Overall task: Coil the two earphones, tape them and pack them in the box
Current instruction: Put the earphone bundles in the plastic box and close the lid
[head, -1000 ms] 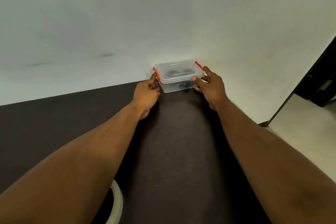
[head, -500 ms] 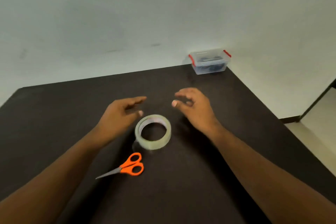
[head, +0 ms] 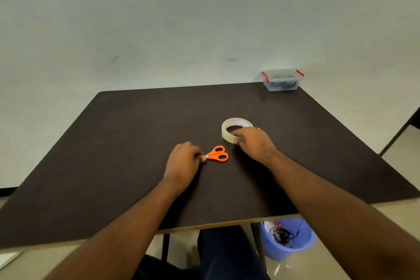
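At the far right corner of the dark table (head: 113, 143), the clear box (head: 281, 80) with red clips was set down with its lid on, and dark things that looked like the coiled earphones could be seen inside it. No earphones were seen on the tabletop. Nearer the middle, the orange scissors (head: 217, 153) were held by the left hand (head: 183, 162), whose fingers were curled around the blade end while the handles pointed to the right. Just beside them, the roll of clear tape (head: 236, 129) was gripped at its near edge by the right hand (head: 255, 143), with the fingers bent over the rim. The packing looked finished, so the step in hand was judged to be tidying the tools away. For the next move, both tools would need to be lifted or slid aside, with care taken over the sharp blades. Under the table, a blue bucket (head: 288, 240) with black wires in it was seen.
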A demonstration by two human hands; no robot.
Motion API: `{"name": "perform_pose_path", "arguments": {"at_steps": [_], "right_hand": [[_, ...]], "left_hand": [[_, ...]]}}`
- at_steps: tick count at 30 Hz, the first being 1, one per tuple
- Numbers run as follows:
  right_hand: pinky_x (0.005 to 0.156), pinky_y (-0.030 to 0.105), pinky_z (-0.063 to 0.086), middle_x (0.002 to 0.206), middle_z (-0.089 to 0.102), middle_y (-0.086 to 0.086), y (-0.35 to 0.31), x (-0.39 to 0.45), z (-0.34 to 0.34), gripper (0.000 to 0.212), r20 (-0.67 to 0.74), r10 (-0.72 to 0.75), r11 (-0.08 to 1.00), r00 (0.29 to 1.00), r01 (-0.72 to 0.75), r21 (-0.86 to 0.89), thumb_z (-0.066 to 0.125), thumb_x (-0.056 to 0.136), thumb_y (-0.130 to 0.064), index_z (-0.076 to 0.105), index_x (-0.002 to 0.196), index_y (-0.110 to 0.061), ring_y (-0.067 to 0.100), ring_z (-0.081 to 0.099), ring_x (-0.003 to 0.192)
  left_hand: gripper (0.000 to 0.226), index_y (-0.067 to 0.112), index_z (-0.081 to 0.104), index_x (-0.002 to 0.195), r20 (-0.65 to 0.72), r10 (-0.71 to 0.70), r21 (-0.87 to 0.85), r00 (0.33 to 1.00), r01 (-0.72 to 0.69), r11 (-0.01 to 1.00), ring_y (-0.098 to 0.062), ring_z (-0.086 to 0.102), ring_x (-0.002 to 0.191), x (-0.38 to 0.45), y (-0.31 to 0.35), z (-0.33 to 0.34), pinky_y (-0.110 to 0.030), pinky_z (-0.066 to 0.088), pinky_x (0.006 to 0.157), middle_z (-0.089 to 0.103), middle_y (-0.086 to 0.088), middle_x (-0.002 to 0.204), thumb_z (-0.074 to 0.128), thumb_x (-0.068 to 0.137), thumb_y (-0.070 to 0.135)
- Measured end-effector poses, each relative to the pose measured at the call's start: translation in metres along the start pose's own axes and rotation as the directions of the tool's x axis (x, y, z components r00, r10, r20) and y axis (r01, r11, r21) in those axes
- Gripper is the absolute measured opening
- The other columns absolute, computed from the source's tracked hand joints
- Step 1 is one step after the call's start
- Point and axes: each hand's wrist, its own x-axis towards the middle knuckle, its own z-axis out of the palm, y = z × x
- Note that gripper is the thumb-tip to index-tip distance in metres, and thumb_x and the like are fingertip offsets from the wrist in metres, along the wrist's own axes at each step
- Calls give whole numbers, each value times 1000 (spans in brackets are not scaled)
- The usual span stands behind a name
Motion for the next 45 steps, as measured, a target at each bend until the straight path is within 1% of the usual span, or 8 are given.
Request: {"name": "perform_pose_path", "arguments": {"at_steps": [4,10,13,16,22,29,37,45], "right_hand": [[99,39,46,125,65,2,2,-11,-12,36,-18,31,998,999,-30,50,53,91,-14,62,125,-20,27,58,116],[95,37,48,117,68,3,41,-14,-32,33,-71,74,997,995,-72,27,54,91,-13,64,122,-19,26,62,107],[93,35,48,112,69,1,77,-7,-42,32,-99,140,990,985,-139,25,53,92,-13,64,122,-20,24,63,103],[92,35,50,110,70,2,119,6,-48,32,-88,206,978,975,-208,-13,51,93,-15,64,121,-22,24,64,100],[99,38,48,124,65,2,195,44,-54,36,-98,297,950,950,-304,-71,48,96,-17,59,129,-24,25,61,110],[115,35,29,147,46,3,260,88,-58,44,-77,420,903,904,-425,-65,48,100,-23,43,144,-22,25,47,130],[112,32,32,143,51,2,294,120,-55,40,-178,387,919,905,-394,-5,49,98,-24,51,138,-21,22,50,126],[110,32,33,138,56,4,299,139,-50,38,-238,283,958,929,-284,31,54,95,-20,57,133,-18,23,52,124]], "left_hand": [[15,17,74,92,-18,-38,2,999,38,999,-15,54,86,4,3,0,-21,32,66,52,6,82,60,93,21],[10,13,72,79,-75,-178,-254,981,154,955,-8,51,66,37,23,10,-19,34,55,59,4,73,68,87,17],[13,5,71,75,9,-317,-473,948,284,834,-10,44,49,79,49,23,-19,34,44,55,2,59,75,82,15],[13,5,70,69,196,-372,-576,907,414,705,-15,49,52,128,78,39,-23,43,46,58,-6,62,79,77,10],[16,-6,70,81,360,-349,-558,865,499,663,-19,64,52,207,136,90,-32,59,54,69,-16,71,81,73,2],[34,-4,63,101,498,-351,-534,793,599,597,-22,68,55,275,192,136,-33,58,47,69,-19,77,80,72,-3],[29,0,62,98,457,-329,-551,826,553,625,-26,71,61,324,212,164,-39,61,60,69,-18,76,79,75,3],[17,-2,62,75,393,-379,-545,838,544,638,-26,67,51,346,210,183,-41,61,61,65,-18,63,77,79,5]]}}
